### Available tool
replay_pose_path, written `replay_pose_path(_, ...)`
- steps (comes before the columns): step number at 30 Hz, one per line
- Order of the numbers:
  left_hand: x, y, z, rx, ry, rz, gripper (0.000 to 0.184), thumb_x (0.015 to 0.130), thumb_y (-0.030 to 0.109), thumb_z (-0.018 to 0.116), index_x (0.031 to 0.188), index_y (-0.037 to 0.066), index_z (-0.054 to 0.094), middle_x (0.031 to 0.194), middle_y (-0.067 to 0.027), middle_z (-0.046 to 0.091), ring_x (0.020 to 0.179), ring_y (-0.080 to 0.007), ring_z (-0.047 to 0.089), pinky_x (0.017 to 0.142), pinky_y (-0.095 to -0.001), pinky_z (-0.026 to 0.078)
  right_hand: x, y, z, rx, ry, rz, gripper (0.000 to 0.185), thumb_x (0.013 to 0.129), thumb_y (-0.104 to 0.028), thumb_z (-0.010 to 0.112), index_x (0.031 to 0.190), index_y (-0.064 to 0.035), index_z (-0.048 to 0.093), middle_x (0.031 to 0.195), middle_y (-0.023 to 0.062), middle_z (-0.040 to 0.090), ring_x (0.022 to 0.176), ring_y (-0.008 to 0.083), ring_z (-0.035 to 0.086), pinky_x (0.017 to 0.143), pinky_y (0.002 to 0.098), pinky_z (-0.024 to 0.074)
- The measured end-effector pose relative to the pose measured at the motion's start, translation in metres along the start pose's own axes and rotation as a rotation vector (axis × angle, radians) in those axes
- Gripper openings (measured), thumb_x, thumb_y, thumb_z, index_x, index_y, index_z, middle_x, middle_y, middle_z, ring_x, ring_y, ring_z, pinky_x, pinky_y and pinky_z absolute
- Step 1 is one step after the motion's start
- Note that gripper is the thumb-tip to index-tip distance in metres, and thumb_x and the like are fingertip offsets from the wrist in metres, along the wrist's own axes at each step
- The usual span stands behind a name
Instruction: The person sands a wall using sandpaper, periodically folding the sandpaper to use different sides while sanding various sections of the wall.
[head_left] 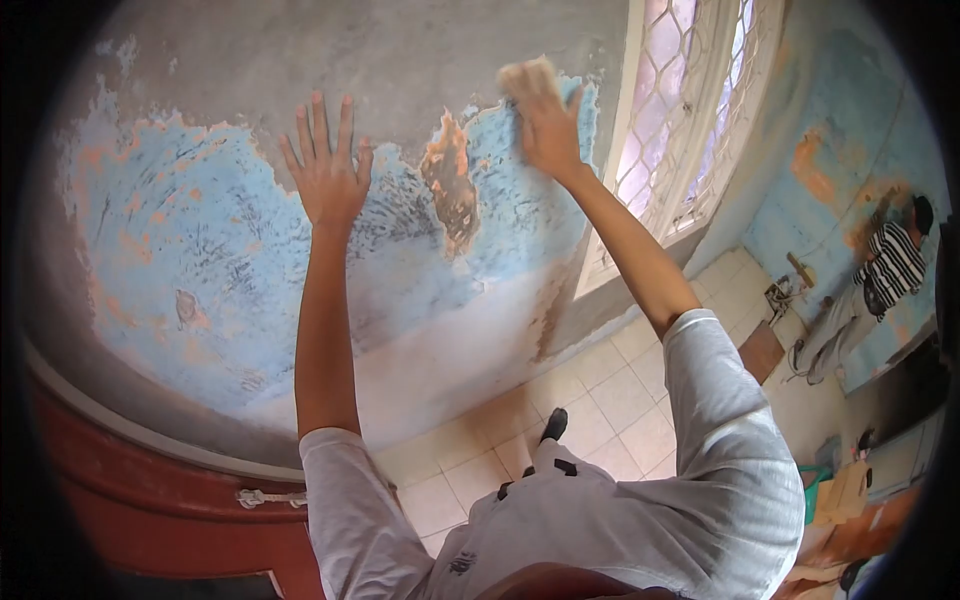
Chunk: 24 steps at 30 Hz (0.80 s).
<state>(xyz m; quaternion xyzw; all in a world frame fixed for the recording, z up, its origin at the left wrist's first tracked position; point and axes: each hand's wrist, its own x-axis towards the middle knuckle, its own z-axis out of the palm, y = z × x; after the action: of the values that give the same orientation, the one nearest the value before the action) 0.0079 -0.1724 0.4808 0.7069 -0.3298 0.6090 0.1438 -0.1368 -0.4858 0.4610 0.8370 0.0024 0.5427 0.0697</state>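
Note:
My left hand (328, 175) lies flat against the wall with its fingers spread, at the upper edge of the blue patch (230, 250) of worn paint. Higher up and to the right, my right hand (548, 130) presses a pale beige pad (527, 78) to the wall. The pad is blurred, and whether it is sandpaper or a sponge I cannot make out. Between my hands runs a bare strip (452, 185) with flaked orange edges. Grey plaster (420, 50) surrounds the blue paint above.
A white window frame with a grille (660, 130) stands right of my right hand. Below are floor tiles (590, 390) and my foot (554, 424). A red door (180, 490) is at lower left. Another person (890, 260) in a striped shirt works at the far right wall.

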Motion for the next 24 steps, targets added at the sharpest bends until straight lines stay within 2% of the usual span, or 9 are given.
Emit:
replay_pose_path(2,0.0,0.001,0.001,-0.003,0.012,-0.002,0.064,0.106,0.038,0.053,0.166,0.033,0.033,0.176,-0.0032,0.019,0.161,-0.0321,0.02,0.127,-0.0626,0.014,-0.003,0.002,0.005,-0.004,0.129,0.184,0.078,0.094,-0.012,0.057,0.166,-0.0278,0.032,0.172,0.0065,0.032,0.157,0.0392,0.027,0.116,0.0822,0.015)
replay_pose_path(4,-0.001,-0.001,0.001,0.003,0.024,-0.003,0.063,0.106,0.039,0.052,0.166,0.034,0.033,0.176,-0.0028,0.019,0.161,-0.0318,0.02,0.127,-0.0626,0.014,-0.006,-0.004,0.007,-0.034,0.001,-0.083,0.079,0.094,-0.014,0.058,0.166,-0.0296,0.031,0.172,0.0061,0.03,0.157,0.0366,0.028,0.118,0.0806,0.0168)
replay_pose_path(8,-0.002,0.0,0.001,0.012,0.012,-0.007,0.062,0.106,0.04,0.052,0.166,0.034,0.034,0.176,-0.0028,0.02,0.161,-0.031,0.02,0.127,-0.0626,0.015,-0.003,-0.002,0.004,-0.162,-0.022,-0.106,0.078,0.093,-0.014,0.058,0.166,-0.0284,0.033,0.172,0.0045,0.031,0.157,0.0382,0.029,0.118,0.0791,0.0183)
replay_pose_path(11,-0.002,0.001,0.001,0.024,0.0,-0.018,0.062,0.106,0.04,0.051,0.165,0.034,0.035,0.176,-0.0029,0.021,0.161,-0.0309,0.021,0.128,-0.0625,0.015,-0.006,-0.006,0.01,-0.078,0.155,0.153,0.076,0.093,-0.015,0.059,0.164,-0.0286,0.036,0.171,0.0021,0.033,0.157,0.0366,0.028,0.118,0.0793,0.0177)
replay_pose_path(13,-0.001,0.001,0.001,0.03,-0.004,-0.018,0.062,0.106,0.04,0.051,0.165,0.034,0.035,0.176,-0.003,0.022,0.161,-0.0309,0.021,0.128,-0.0624,0.015,-0.011,-0.01,-0.003,-0.072,-0.084,-0.165,0.075,0.093,-0.016,0.06,0.164,-0.0277,0.036,0.171,0.0011,0.034,0.158,0.0338,0.027,0.119,0.0793,0.0156)
replay_pose_path(14,-0.001,0.0,0.001,0.022,0.006,-0.014,0.061,0.106,0.04,0.051,0.165,0.033,0.035,0.175,-0.0031,0.022,0.161,-0.0309,0.021,0.128,-0.0623,0.015,-0.009,-0.008,-0.001,-0.073,-0.083,-0.165,0.075,0.093,-0.016,0.06,0.164,-0.0277,0.036,0.171,0.0011,0.034,0.158,0.0338,0.027,0.119,0.0793,0.0156)
replay_pose_path(16,-0.002,0.001,0.001,0.012,0.012,-0.012,0.061,0.106,0.04,0.051,0.165,0.033,0.036,0.175,-0.0031,0.022,0.161,-0.0308,0.021,0.128,-0.0621,0.015,-0.005,-0.002,0.005,-0.09,0.155,0.185,0.075,0.094,-0.016,0.06,0.164,-0.0265,0.036,0.171,0.0024,0.034,0.158,0.0315,0.027,0.119,0.0782,0.0153)
replay_pose_path(19,-0.002,0.0,0.001,0.02,0.012,-0.013,0.061,0.106,0.04,0.051,0.165,0.033,0.036,0.175,-0.0035,0.023,0.161,-0.0309,0.022,0.128,-0.062,0.015,-0.014,-0.007,0.0,-0.077,-0.005,-0.12,0.075,0.093,-0.017,0.061,0.164,-0.025,0.037,0.171,0.0031,0.034,0.157,0.0321,0.028,0.119,0.0766,0.017)
replay_pose_path(24,-0.004,0.001,0.003,0.022,0.026,-0.014,0.059,0.107,0.041,0.05,0.165,0.033,0.036,0.175,-0.0039,0.024,0.16,-0.0306,0.023,0.127,-0.0617,0.016,-0.007,-0.003,0.002,-0.106,0.098,-0.01,0.074,0.093,-0.02,0.063,0.163,-0.0252,0.038,0.17,0.0037,0.035,0.156,0.0321,0.031,0.118,0.0758,0.0184)
